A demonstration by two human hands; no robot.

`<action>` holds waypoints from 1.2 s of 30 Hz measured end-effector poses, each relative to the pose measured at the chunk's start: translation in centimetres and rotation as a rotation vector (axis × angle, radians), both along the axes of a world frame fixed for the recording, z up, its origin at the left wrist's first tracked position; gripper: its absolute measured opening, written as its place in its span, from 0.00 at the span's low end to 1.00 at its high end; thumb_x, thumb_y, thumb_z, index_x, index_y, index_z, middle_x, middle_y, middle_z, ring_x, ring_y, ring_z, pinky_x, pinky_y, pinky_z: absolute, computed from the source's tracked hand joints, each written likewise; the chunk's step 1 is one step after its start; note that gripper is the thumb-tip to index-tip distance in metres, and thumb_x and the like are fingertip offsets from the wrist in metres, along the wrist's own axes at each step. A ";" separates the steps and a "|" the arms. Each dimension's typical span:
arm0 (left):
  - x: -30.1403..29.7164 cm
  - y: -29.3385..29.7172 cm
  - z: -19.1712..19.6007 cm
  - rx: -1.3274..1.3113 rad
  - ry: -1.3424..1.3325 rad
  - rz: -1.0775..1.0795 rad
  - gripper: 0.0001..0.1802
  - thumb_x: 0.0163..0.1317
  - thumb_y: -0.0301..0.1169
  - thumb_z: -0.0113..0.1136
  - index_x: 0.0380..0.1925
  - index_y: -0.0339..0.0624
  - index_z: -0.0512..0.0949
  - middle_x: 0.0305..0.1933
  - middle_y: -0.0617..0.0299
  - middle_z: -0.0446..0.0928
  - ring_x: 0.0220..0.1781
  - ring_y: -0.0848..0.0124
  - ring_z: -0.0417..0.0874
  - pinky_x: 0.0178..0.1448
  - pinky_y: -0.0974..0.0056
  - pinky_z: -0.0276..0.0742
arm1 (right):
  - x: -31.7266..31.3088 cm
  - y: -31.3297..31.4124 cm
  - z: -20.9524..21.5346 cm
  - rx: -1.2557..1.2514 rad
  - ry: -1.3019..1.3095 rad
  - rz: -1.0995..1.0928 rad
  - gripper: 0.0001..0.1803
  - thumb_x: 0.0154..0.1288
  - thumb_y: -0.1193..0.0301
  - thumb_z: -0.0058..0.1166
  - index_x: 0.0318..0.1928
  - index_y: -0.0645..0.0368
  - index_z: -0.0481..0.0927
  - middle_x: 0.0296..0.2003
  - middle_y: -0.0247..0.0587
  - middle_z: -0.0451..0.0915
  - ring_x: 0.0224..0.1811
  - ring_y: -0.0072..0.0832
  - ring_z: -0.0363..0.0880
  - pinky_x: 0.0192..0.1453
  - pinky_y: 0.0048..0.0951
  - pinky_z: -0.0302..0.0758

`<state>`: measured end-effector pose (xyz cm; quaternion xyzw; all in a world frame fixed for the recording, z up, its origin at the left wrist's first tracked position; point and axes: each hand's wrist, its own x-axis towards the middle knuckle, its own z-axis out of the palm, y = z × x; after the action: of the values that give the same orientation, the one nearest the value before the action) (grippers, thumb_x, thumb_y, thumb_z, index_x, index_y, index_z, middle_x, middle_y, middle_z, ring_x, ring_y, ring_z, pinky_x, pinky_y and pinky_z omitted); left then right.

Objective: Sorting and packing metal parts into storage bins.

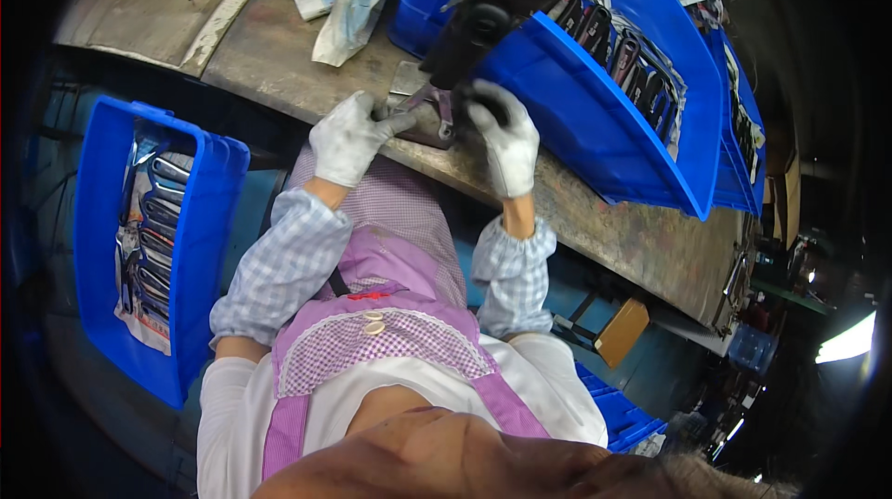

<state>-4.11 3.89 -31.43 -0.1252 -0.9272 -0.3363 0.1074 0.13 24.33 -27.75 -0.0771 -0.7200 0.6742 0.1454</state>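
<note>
On the worn bench edge, a small forked metal piece (444, 115) lies over a metal block (423, 132), under a black machine head (474, 30). My left hand (346, 141), in a white glove with dark-stained fingertips, pinches one arm of the piece between thumb and fingers. My right hand (509, 141), gloved alike, is just right of the piece, thumb and fingers curved but apart. Its fingertips are dark and slightly blurred, and I see nothing held in them. The machine head hides part of the piece's upper end.
A large blue bin (595, 81) of dark metal parts and paper stands tilted right of the machine. Another blue bin (93, 220) with stacked metal parts is at my left, below bench level. Crumpled plastic wrapping (358, 6) lies on the bench (269, 53). A cardboard box (621, 334) is below its edge.
</note>
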 end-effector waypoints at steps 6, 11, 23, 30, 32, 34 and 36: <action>-1.0 1.6 0.7 -0.044 -0.029 0.010 0.28 0.47 0.56 0.75 0.22 0.44 0.75 0.23 0.57 0.79 0.28 0.57 0.83 0.33 0.55 0.77 | 1.4 -0.3 -2.1 0.874 0.160 -0.099 0.20 0.43 0.67 0.76 0.37 0.57 0.83 0.40 0.43 0.79 0.41 0.41 0.81 0.48 0.37 0.79; 0.1 -1.0 2.5 -0.020 -0.310 0.058 0.26 0.51 0.60 0.70 0.31 0.48 0.85 0.31 0.53 0.84 0.36 0.55 0.87 0.39 0.54 0.81 | 0.2 -1.7 -1.6 0.785 -0.049 -0.032 0.15 0.52 0.70 0.70 0.40 0.60 0.84 0.38 0.45 0.82 0.42 0.40 0.82 0.50 0.37 0.79; 7.3 -12.2 5.1 0.898 -0.731 -0.305 0.31 0.66 0.56 0.62 0.53 0.38 0.81 0.42 0.53 0.85 0.42 0.65 0.84 0.47 0.60 0.80 | 1.3 -17.3 3.2 0.467 0.374 0.571 0.17 0.49 0.89 0.50 0.39 0.67 0.84 0.37 0.46 0.84 0.41 0.36 0.83 0.51 0.33 0.78; 17.3 -36.1 6.4 0.530 -0.386 0.991 0.27 0.67 0.46 0.61 0.57 0.34 0.78 0.37 0.50 0.84 0.30 0.66 0.86 0.38 0.60 0.82 | 0.4 -15.4 -0.8 0.416 0.084 0.612 0.24 0.57 0.91 0.44 0.50 0.64 0.85 0.51 0.45 0.85 0.54 0.32 0.82 0.63 0.30 0.75; 19.8 -45.9 1.2 0.546 -0.550 1.252 0.27 0.68 0.45 0.59 0.54 0.31 0.79 0.39 0.48 0.84 0.36 0.61 0.88 0.43 0.58 0.83 | 0.5 -14.5 -1.7 0.454 0.006 0.564 0.22 0.57 0.90 0.44 0.48 0.66 0.86 0.47 0.43 0.86 0.52 0.29 0.83 0.63 0.29 0.75; 24.5 -54.2 -7.0 0.262 -0.688 1.329 0.31 0.68 0.48 0.59 0.59 0.31 0.74 0.43 0.46 0.85 0.42 0.56 0.87 0.50 0.56 0.81 | 1.0 -15.2 -2.6 0.376 -0.067 0.578 0.22 0.57 0.90 0.46 0.46 0.63 0.87 0.45 0.45 0.87 0.50 0.34 0.84 0.60 0.30 0.77; 28.8 -59.4 -10.5 -0.181 -0.842 1.437 0.35 0.66 0.52 0.59 0.59 0.30 0.74 0.52 0.36 0.82 0.56 0.47 0.83 0.62 0.52 0.75 | 1.2 -16.8 -3.0 0.358 0.006 0.655 0.21 0.57 0.90 0.46 0.45 0.63 0.87 0.44 0.46 0.87 0.49 0.34 0.84 0.58 0.30 0.78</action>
<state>24.71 -55.56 -41.96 0.6242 -0.7674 -0.1288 -0.0703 1.35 7.52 -30.74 0.1859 -0.8126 0.5487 -0.0647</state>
